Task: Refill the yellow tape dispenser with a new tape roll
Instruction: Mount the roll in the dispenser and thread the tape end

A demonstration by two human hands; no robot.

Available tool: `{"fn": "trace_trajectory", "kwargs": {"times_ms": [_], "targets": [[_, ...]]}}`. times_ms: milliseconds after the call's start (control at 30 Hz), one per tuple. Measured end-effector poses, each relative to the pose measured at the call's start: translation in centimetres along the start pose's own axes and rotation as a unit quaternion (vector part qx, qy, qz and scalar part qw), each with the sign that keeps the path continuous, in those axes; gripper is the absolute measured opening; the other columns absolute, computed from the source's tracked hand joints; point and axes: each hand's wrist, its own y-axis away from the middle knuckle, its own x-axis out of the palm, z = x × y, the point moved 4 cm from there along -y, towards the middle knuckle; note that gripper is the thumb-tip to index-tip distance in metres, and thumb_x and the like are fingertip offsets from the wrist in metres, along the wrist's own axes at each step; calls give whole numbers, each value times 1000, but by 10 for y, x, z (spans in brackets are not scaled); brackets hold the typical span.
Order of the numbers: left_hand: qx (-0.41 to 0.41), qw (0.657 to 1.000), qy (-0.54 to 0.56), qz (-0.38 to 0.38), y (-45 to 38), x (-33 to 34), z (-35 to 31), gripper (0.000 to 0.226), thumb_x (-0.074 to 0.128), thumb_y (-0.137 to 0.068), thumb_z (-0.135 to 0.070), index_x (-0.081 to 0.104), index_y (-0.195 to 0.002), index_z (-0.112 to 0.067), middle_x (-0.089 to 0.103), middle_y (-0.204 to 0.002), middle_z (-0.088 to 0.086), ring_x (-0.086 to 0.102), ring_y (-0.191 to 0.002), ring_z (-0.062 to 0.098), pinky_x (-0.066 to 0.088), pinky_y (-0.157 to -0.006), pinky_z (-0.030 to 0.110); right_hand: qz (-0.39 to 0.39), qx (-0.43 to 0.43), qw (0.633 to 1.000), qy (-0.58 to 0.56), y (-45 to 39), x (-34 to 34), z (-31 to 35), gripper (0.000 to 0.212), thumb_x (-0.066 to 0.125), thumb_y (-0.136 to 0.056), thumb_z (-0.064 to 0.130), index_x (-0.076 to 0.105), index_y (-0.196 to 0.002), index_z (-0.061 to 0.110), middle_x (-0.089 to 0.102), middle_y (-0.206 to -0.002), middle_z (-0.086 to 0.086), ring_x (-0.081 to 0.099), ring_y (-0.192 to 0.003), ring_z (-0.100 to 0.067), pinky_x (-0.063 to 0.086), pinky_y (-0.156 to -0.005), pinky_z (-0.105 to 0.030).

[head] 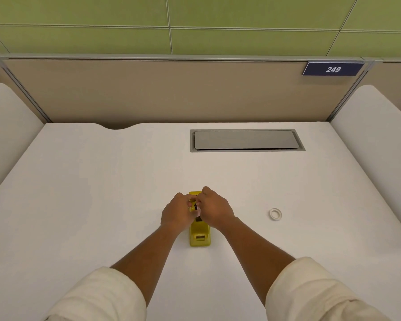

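Observation:
The yellow tape dispenser (200, 235) stands on the white desk (102, 205), its near end pointing at me. Both hands meet over its far half and hide that part. My left hand (177, 213) grips the dispenser's left side with the thumb on the yellow body. My right hand (214, 210) pinches a pale tape roll (198, 212) with a black hub, right above the dispenser's slot. A small white tape ring (275, 214) lies flat on the desk to the right, apart from both hands.
A grey cable hatch (247, 140) is set into the desk at the back. A beige partition (171, 93) with a "249" plate (333, 69) closes the far edge. White side panels rise left and right.

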Motion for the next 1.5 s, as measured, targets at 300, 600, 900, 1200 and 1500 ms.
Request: {"fn": "trace_trajectory", "kwargs": {"times_ms": [300, 600, 900, 1200, 1500], "targets": [[7, 1000, -4, 1, 0, 1, 0, 37, 69, -84, -42, 61, -120, -35, 55, -105, -4, 58, -85, 16, 44, -70, 28, 0, -19, 999, -26, 3, -3, -8, 16, 51, -89, 15, 66, -93, 13, 52, -99, -4, 56, -78, -24, 45, -61, -37], [17, 1000, 12, -8, 0, 1, 3, 41, 76, -79, -40, 59, -117, -37, 54, -101, -9, 56, -83, 11, 41, -67, 25, -25, 32, 989, -145, 5, -3, -18, 16, 63, -84, 19, 71, -97, 25, 63, -97, 2, 54, -80, -14, 42, -66, -28], [19, 1000, 17, -11, -2, 2, 3, 41, 76, -77, -38, 61, -115, -38, 54, -100, -9, 57, -81, 12, 41, -63, 24, -26, 58, 977, -202, 0, -1, -21, 19, 59, -90, 21, 75, -98, 26, 66, -95, 1, 59, -84, -17, 46, -68, -30], [25, 1000, 6, -3, -4, 1, 4, 43, 75, -79, -42, 63, -120, -38, 52, -102, -9, 54, -85, 11, 41, -69, 25, -17, 43, 980, -194, 2, 0, -21, 13, 65, -84, 24, 74, -92, 28, 62, -92, 5, 61, -84, -15, 51, -72, -34], [23, 1000, -5, 13, -2, 2, 3, 47, 70, -84, -46, 59, -129, -37, 53, -110, -7, 59, -97, 16, 42, -73, 26, -20, 30, 987, -158, 6, 1, -23, 13, 65, -87, 27, 75, -95, 24, 52, -93, 13, 50, -76, -8, 38, -65, -23]]}}
